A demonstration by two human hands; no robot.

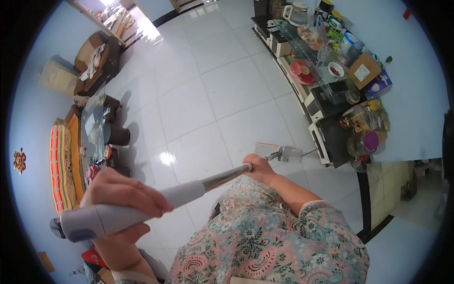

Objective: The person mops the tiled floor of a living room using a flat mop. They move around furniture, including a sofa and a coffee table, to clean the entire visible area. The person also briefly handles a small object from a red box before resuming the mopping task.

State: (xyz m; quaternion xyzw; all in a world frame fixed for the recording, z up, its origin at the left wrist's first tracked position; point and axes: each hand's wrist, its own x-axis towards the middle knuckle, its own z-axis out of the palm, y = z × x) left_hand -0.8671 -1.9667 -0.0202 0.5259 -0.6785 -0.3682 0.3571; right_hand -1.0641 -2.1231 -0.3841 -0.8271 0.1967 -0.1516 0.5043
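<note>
a long-handled flat mop (pixel 184 193) is slanting across the view, its thick grip end looming at the lower left and its head (pixel 291 155) lying on the glossy white tiled floor (pixel 189 109), near the low black-and-white cabinet (pixel 319 144). the handle's upper part is showing smooth, pale grey-white plastic, with a seam around it and a bluish-grey oval patch close to the end; beyond a stepped collar, a shiny silver pole (pixel 222 179) is running on to a short grey joint. the head is looking rectangular, thin and pale grey, with an orange-red line edging its far side.

the left hand (pixel 125 191) is wrapping the plastic part, fingers curling over the top and the thumb showing below. the right hand (pixel 257 168) is closing around the pole farther down, close to the joint.

the left hand's fingers are covering part of the grip, and the handle is hiding some of that palm. the right hand is blocking a short stretch of pole and the head's near left corner. the head's underside is facing the tiles, out of sight. the left forearm is running behind the handle, and the patterned shirt (pixel 274 232) is covering much of the nearby floor.
</note>
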